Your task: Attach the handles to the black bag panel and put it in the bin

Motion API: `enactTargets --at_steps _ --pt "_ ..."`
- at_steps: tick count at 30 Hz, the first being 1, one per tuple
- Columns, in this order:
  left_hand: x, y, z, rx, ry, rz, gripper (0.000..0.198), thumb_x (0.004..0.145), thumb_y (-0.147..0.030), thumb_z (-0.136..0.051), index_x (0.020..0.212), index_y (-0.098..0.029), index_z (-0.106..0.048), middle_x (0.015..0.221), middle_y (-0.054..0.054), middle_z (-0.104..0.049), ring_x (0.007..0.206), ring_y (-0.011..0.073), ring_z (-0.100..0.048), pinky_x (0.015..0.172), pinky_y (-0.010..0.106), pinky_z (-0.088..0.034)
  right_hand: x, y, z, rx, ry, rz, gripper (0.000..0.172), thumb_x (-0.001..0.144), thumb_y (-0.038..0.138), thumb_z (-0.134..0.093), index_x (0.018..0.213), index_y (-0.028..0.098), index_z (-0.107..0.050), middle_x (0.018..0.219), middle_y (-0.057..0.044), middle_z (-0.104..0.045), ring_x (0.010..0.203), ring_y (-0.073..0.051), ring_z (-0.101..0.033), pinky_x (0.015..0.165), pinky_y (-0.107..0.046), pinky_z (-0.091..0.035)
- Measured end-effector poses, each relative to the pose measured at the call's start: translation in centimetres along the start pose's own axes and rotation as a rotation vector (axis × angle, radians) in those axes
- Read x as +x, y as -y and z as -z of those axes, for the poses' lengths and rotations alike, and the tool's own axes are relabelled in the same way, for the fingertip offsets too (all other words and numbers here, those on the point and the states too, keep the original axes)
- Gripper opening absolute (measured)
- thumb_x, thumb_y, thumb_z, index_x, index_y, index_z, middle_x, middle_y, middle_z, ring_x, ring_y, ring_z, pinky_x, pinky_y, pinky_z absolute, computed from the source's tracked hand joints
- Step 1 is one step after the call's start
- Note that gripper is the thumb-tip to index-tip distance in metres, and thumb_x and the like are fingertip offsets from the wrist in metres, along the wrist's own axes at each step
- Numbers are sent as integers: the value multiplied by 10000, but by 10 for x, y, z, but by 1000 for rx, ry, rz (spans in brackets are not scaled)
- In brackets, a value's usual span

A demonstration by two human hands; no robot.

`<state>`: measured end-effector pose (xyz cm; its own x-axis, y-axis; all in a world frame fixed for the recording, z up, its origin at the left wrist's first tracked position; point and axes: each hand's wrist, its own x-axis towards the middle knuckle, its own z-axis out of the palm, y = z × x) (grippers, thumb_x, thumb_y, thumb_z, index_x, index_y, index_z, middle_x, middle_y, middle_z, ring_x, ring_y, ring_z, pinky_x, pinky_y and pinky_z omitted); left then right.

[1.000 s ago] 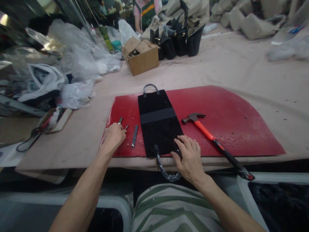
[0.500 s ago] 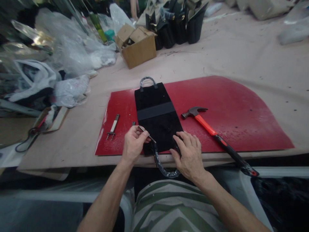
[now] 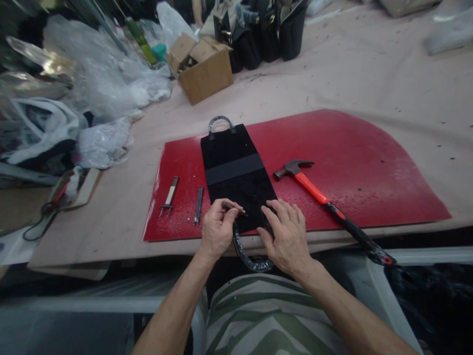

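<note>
My left hand (image 3: 219,230) is closed around a slim metal punch (image 3: 233,207), its tip pointing right over the black bag panel (image 3: 231,190). Fingers apart, my right hand (image 3: 287,231) rests on the panel's lower right edge, beside the near handle (image 3: 251,262), which is wrapped in clear plastic. That handle curves past the table edge toward me; its right end is hidden by my right hand. A second wrapped handle (image 3: 220,118) stands at the panel's far end. Across the middle of the panel runs a smoother dark band.
Under the panel lies a red mat (image 3: 332,148). A claw hammer (image 3: 325,199) lies to the right, its grip overhanging the edge. At left are a two-pronged tool (image 3: 170,196) and a flat metal tool (image 3: 198,206). Behind are a cardboard box (image 3: 207,74) and black bags (image 3: 291,37).
My left hand has moved right with the punch, bringing it further over the panel and uncovering the flat metal tool. My right hand stays at the panel's edge. The view has shifted slightly.
</note>
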<state>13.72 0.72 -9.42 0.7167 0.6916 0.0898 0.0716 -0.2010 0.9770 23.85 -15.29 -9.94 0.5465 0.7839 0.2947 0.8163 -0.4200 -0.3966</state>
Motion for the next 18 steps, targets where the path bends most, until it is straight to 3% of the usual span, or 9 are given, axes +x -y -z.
enactTargets --at_steps 6,11,15,18 --pt "-3 2 -2 112 22 -84 72 945 -209 -531 981 -197 -593 908 32 -711 850 161 -704 809 293 -582 0 -1 -1 19 1 -2 387 922 304 -556 1277 153 -586 1387 -129 -539 1314 -323 -424 1143 -544 -259" --pt "-7 5 -8 301 16 -317 120 939 -169 -509 1012 -202 -598 930 37 -707 866 150 -695 794 260 -564 -1 -1 1 48 19 -7 394 917 306 -569 1285 163 -579 1388 -125 -530 1318 -332 -418 1138 -557 -266" --pt "-8 7 -13 345 -6 -382 134 940 -157 -500 1011 -200 -605 915 39 -707 842 146 -697 771 244 -557 2 -16 18 182 -18 30 404 958 362 -533 1300 147 -547 1355 -141 -544 1268 -290 -479 1083 -472 -380" --pt "-7 9 -14 337 -2 -401 126 941 -156 -503 1005 -195 -605 910 40 -705 825 143 -694 765 240 -548 7 -43 40 39 -117 -2 393 950 356 -539 1253 108 -573 1279 -170 -571 1175 -299 -529 990 -443 -443"
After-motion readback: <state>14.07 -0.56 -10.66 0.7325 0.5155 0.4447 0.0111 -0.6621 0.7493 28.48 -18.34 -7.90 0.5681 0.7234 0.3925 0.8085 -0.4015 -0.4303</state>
